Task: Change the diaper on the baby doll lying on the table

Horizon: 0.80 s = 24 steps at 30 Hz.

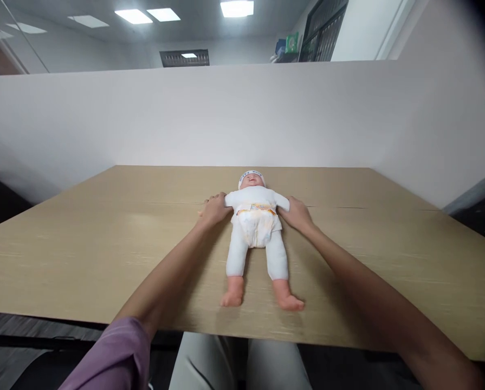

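Observation:
A baby doll (pixel 252 196) lies on its back on the wooden table, head away from me and bare feet toward me. It wears a white long-sleeved suit, a white printed headband (pixel 245 175) and a white diaper (pixel 257 227) with an orange-trimmed waist. My left hand (pixel 215 209) is closed around the doll's arm at the left of the view, near its end. On the other side, my right hand (pixel 297 212) wraps around the other arm. Both doll arms are spread outward, and their ends are mostly hidden by my fingers.
The light wooden tabletop (pixel 104 249) reaches back to a white partition wall (pixel 226 114). Its front edge runs just beyond the doll's feet, above my legs (pixel 275 363). Dark objects stand past the left and right table sides.

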{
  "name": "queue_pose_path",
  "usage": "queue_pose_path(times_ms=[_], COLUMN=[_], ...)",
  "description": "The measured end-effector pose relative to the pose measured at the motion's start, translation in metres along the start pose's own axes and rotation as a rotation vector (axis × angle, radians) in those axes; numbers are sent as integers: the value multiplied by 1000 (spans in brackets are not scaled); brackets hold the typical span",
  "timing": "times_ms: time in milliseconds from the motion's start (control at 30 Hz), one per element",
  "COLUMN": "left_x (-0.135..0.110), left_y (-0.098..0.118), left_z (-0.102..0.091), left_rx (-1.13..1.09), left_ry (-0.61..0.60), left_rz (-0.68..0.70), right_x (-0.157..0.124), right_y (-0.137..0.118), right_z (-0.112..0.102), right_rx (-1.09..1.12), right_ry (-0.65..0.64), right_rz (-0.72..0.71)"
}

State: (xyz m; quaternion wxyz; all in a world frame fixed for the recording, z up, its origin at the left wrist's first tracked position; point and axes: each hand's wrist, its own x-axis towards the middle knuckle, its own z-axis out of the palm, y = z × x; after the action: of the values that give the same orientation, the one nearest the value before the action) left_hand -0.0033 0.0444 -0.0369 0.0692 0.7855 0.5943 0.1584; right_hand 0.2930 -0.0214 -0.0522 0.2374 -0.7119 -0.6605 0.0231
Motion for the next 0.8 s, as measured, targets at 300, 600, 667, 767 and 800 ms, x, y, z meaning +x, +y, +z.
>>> queue_pose_path(times_ms=[300, 600, 667, 767, 800], left_x=[-119, -401, -451, -506, -517], left_y=[46, 86, 72, 46, 38], left_z=[-57, -37, -24, -9, -7], left_rx=[-120, -567, -562, -488, -471], left_ry=[61, -3, -134, -315, -355], left_rz=[-60, 47, 81, 29, 2], right_x=[-53, -247, -294, -349, -363], right_y=[-20, -23, -26, -32, -33], right_z=[-64, -144, -146, -127, -115], right_rx=[188, 517, 508, 478, 466], right_ry=[5, -130, -186, -308, -340], right_rz=[73, -177, -195, -205, -200])
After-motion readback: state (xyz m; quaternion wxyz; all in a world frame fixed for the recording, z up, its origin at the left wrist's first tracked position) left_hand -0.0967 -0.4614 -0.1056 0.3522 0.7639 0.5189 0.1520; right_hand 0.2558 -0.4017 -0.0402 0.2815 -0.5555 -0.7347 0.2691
